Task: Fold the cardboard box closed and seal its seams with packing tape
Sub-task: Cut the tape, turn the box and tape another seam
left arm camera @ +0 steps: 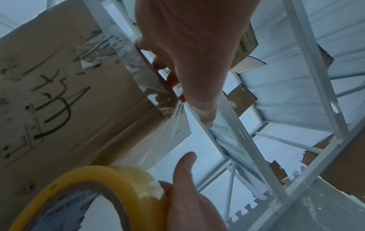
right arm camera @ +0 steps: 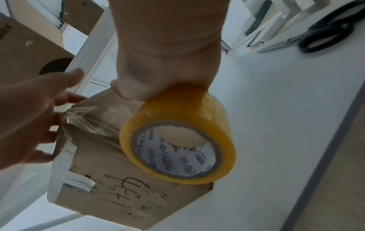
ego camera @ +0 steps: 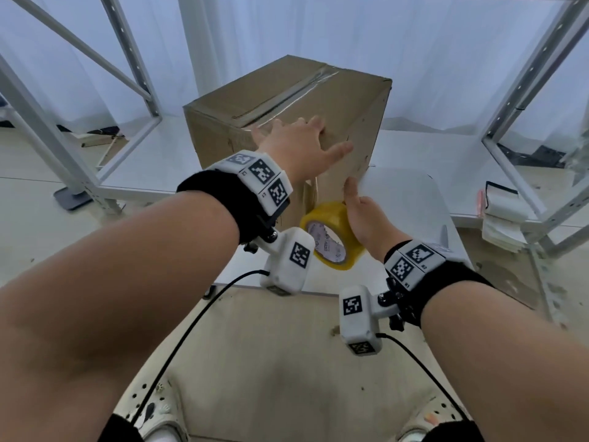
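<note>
Standing closed on the white bench [ego camera: 414, 154], the cardboard box [ego camera: 255, 100] carried a strip of clear tape along its top seam, running from about 1 o'clock down toward 7 o'clock in the head view. The left hand [ego camera: 299, 145] lay at the box's near top corner, fingers spread and fairly straight, pressing the tape [left arm camera: 168, 125] down where it turned over the edge; this grip held nothing. Just below it, at about 5 o'clock from the left hand, the right hand [ego camera: 366, 218] gripped the yellow tape roll [ego camera: 331, 240], thumb lifted and pointing up along the box's near vertical edge. The roll sat against the lower part of the box's near side. From the right wrist view, a stretch of clear film ran from the roll [right arm camera: 177, 137] up the side to the corner under the left fingers [right arm camera: 45, 112]. Black scissors [right arm camera: 326, 32] lay on the bench, well apart at 2 o'clock.
</note>
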`<state>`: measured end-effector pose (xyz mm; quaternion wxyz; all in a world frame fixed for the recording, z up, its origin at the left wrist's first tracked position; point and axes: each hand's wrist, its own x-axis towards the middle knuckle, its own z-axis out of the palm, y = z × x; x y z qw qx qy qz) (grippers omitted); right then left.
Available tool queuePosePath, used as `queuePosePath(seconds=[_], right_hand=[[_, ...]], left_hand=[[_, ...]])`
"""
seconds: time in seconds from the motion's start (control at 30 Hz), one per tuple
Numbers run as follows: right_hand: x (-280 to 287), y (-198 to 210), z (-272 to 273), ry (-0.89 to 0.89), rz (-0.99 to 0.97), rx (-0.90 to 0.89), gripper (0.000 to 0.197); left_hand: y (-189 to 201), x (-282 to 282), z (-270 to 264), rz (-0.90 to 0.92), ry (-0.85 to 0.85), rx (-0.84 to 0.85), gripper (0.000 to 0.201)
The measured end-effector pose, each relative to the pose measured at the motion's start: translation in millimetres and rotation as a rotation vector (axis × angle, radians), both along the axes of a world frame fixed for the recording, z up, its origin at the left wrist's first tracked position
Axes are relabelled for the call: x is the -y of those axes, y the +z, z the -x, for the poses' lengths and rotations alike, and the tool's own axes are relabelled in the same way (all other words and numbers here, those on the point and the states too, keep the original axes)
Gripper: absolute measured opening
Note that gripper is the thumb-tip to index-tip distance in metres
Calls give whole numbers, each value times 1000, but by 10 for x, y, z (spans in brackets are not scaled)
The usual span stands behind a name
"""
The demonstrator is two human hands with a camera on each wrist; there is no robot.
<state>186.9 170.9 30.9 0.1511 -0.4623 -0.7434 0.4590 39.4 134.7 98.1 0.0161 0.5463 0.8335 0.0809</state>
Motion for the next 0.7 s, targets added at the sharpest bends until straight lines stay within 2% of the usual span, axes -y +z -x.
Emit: queuePosePath(seconds=[0.07, 0.23, 0.37, 0.47, 0.53, 0.63, 0.7], right_hand=[[-7, -12, -37, 30, 26, -50, 76], [-3, 21, -117, 155, 73, -63, 73], [-5, 25, -137, 196, 122, -37, 70], [-54, 16, -159, 168, 115, -9, 61], [-118, 9, -191, 107, 80, -8, 54], [-245, -18, -279, -2, -61, 54, 52], [-323, -58, -368, -35, -165, 143, 48]], left_hand=[[5, -36, 19, 37, 0, -12, 78], [52, 69, 72, -49, -11, 82, 49], [63, 136, 258, -66, -102, 103, 42], [130, 128, 201, -94, -95, 130, 36], [170, 78, 50, -112, -67, 77, 38], [138, -33, -167, -27, 4, -199, 56], [97, -69, -203, 42, 33, -292, 55]])
